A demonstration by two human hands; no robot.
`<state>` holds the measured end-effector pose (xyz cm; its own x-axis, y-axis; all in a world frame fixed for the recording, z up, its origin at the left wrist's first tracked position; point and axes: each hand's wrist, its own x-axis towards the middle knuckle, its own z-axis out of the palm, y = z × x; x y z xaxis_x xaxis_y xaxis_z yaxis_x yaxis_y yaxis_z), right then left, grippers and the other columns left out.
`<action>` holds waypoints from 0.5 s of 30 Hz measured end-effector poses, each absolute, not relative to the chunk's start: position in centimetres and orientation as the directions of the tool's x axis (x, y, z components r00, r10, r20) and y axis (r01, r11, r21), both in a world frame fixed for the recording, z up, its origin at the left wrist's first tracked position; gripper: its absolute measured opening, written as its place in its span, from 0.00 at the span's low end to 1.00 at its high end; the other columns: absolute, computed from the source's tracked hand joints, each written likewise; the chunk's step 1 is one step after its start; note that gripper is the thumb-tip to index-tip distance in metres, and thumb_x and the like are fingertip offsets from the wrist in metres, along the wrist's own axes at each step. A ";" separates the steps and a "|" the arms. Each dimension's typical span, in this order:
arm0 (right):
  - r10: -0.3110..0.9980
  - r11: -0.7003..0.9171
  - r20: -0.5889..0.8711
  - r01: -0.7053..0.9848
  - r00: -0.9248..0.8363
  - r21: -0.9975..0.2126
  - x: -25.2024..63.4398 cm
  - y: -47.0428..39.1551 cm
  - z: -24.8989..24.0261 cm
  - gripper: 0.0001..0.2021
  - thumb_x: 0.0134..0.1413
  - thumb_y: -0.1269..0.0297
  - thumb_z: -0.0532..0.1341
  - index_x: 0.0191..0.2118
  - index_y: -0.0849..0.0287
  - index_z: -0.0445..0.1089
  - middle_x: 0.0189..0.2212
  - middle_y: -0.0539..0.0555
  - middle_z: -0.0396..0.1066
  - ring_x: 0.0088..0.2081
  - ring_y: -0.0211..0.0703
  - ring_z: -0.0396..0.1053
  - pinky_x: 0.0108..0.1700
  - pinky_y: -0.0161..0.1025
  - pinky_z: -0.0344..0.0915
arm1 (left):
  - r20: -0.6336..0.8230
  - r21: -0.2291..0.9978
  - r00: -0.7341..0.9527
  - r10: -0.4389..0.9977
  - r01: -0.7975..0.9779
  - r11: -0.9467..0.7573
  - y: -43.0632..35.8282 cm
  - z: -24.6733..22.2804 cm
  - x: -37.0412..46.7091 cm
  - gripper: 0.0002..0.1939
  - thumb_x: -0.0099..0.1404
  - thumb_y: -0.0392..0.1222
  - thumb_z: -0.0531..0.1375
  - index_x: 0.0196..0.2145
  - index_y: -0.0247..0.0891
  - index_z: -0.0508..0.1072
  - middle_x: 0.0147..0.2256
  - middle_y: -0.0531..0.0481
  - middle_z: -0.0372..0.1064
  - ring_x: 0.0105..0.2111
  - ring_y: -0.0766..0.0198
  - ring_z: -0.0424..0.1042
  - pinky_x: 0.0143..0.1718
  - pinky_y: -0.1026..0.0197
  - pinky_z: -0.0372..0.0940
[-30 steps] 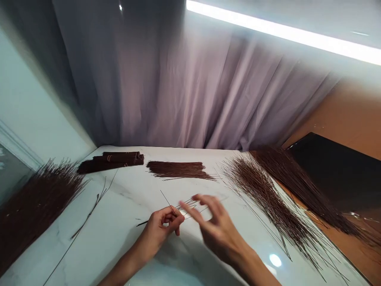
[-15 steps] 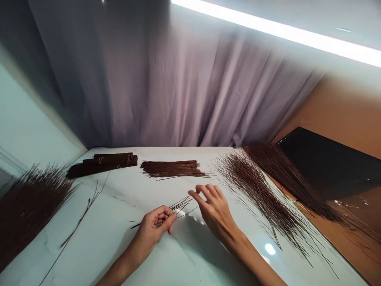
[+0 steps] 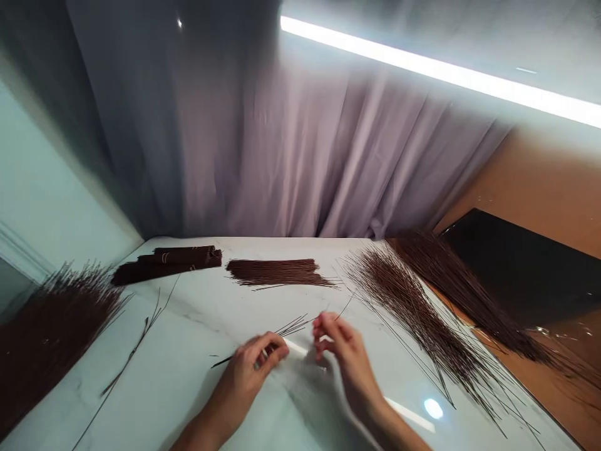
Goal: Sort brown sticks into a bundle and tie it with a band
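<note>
My left hand [image 3: 256, 358] is closed around a small bunch of thin dark sticks [image 3: 292, 326]. Their tips fan out beyond the fingers, and a short dark end shows behind the hand. To the right, my right hand [image 3: 340, 341], somewhat blurred, pinches a single thin dark stick [image 3: 345, 307] that slants up past its fingers. The two hands are apart, both over the white marbled table [image 3: 197, 351]. Beyond them lies a neat flat row of dark brown sticks [image 3: 277, 272].
At the back left lie tied dark bundles [image 3: 181, 257]. A large dark stick pile [image 3: 51, 338] fills the left edge, beside a few loose sticks [image 3: 136, 347]. To the right are a loose spread heap [image 3: 417, 307] and another long bundle [image 3: 460, 282] by a black panel [image 3: 521, 269].
My right hand has drawn in its fingers and moved slightly down, with a thin stick now in its pinch. My left hand keeps its bunch. The whole view has shifted slightly.
</note>
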<state>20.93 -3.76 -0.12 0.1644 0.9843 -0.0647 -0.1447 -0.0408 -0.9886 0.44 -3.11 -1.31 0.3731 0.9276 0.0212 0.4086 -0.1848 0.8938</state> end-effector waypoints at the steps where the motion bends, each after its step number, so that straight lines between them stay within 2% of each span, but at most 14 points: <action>1: 0.973 -0.059 -0.084 -0.119 0.217 -0.991 23.3 -3.1 0.5 0.27 0.55 0.35 0.60 0.32 0.58 0.69 0.24 0.48 0.64 0.22 0.37 0.60 0.24 0.36 0.60 | 0.078 0.817 0.336 0.938 0.518 -0.254 -2.7 -1.0 -0.2 0.12 0.73 0.51 0.57 0.40 0.44 0.76 0.38 0.51 0.74 0.40 0.58 0.72 0.44 0.57 0.66; 2: 0.958 -0.033 -0.037 -0.017 0.284 -0.999 26.1 -2.4 1.2 0.27 0.54 0.34 0.59 0.33 0.57 0.69 0.22 0.47 0.60 0.21 0.37 0.58 0.23 0.36 0.57 | 0.121 0.742 0.325 0.938 0.599 -0.303 -2.2 -0.8 -0.9 0.08 0.71 0.49 0.59 0.41 0.45 0.76 0.40 0.50 0.74 0.43 0.56 0.71 0.47 0.55 0.65; 3: 0.941 -0.010 0.043 0.157 0.335 -0.988 29.1 -1.8 1.7 0.26 0.53 0.34 0.60 0.35 0.56 0.70 0.21 0.46 0.59 0.21 0.39 0.57 0.22 0.36 0.56 | 0.141 0.676 0.321 0.937 0.660 -0.328 -1.8 -0.7 -1.5 0.07 0.70 0.47 0.61 0.41 0.45 0.76 0.41 0.50 0.73 0.44 0.55 0.71 0.48 0.53 0.65; 4: 0.921 -0.016 0.140 0.394 0.364 -0.919 32.2 -1.1 2.2 0.26 0.54 0.34 0.59 0.35 0.56 0.70 0.20 0.47 0.59 0.21 0.40 0.58 0.23 0.37 0.55 | 0.147 0.624 0.334 0.931 0.699 -0.349 -1.5 -0.7 -2.0 0.05 0.70 0.46 0.61 0.40 0.45 0.76 0.42 0.50 0.73 0.45 0.54 0.71 0.48 0.53 0.64; 5: 0.898 -0.070 0.222 0.621 0.379 -0.781 35.1 -0.5 2.5 0.25 0.56 0.36 0.57 0.34 0.56 0.71 0.20 0.49 0.61 0.22 0.42 0.59 0.25 0.38 0.53 | 0.145 0.587 0.352 0.925 0.722 -0.367 -1.2 -0.8 -2.3 0.05 0.70 0.45 0.61 0.39 0.45 0.76 0.41 0.50 0.73 0.44 0.54 0.70 0.47 0.53 0.65; 6: 0.876 -0.187 0.257 0.780 0.407 -0.597 37.7 0.0 2.6 0.23 0.58 0.38 0.55 0.33 0.55 0.71 0.20 0.51 0.64 0.23 0.45 0.61 0.26 0.39 0.53 | 0.142 0.559 0.376 0.916 0.733 -0.387 -1.1 -1.0 -2.5 0.05 0.71 0.44 0.60 0.38 0.44 0.75 0.40 0.51 0.73 0.43 0.55 0.70 0.46 0.53 0.65; 7: 0.871 -0.291 0.260 0.863 0.417 -0.412 39.8 0.3 2.6 0.22 0.59 0.40 0.55 0.33 0.55 0.72 0.22 0.55 0.67 0.24 0.48 0.63 0.26 0.41 0.53 | 0.144 0.535 0.402 0.904 0.737 -0.413 -1.1 -1.2 -2.5 0.06 0.72 0.42 0.59 0.37 0.43 0.74 0.39 0.51 0.72 0.42 0.56 0.71 0.45 0.54 0.65; 9: 0.869 -0.344 0.348 0.935 0.352 -0.087 41.9 0.6 2.3 0.22 0.62 0.44 0.54 0.38 0.59 0.74 0.30 0.63 0.72 0.30 0.56 0.68 0.28 0.43 0.56 | 0.174 0.471 0.454 0.874 0.741 -0.479 -1.2 -1.7 -2.2 0.09 0.74 0.38 0.55 0.36 0.42 0.72 0.38 0.51 0.72 0.40 0.58 0.71 0.43 0.55 0.64; 11: 0.841 -0.304 0.492 0.949 0.225 0.087 41.4 0.7 1.5 0.24 0.66 0.47 0.51 0.44 0.65 0.73 0.38 0.69 0.71 0.36 0.61 0.69 0.31 0.45 0.60 | 0.226 0.364 0.493 0.840 0.757 -0.543 -1.4 -2.3 -1.9 0.11 0.75 0.34 0.52 0.36 0.40 0.70 0.37 0.50 0.71 0.39 0.57 0.71 0.44 0.53 0.64; 13: 0.771 -0.226 0.628 0.968 0.106 0.114 38.7 1.0 0.7 0.24 0.69 0.51 0.50 0.50 0.68 0.70 0.42 0.71 0.69 0.41 0.60 0.68 0.35 0.46 0.64 | 0.272 0.252 0.513 0.814 0.779 -0.574 -1.5 -2.9 -1.6 0.11 0.75 0.32 0.50 0.36 0.39 0.70 0.37 0.49 0.71 0.38 0.56 0.71 0.44 0.51 0.64; 15: 0.705 -0.077 0.709 0.994 0.000 0.076 34.9 1.9 -0.2 0.21 0.70 0.55 0.51 0.54 0.67 0.68 0.46 0.69 0.68 0.44 0.58 0.67 0.42 0.48 0.66 | 0.299 0.228 0.506 0.809 0.785 -0.576 -1.6 -3.5 -1.7 0.12 0.75 0.32 0.49 0.36 0.39 0.69 0.36 0.48 0.70 0.37 0.55 0.70 0.42 0.52 0.64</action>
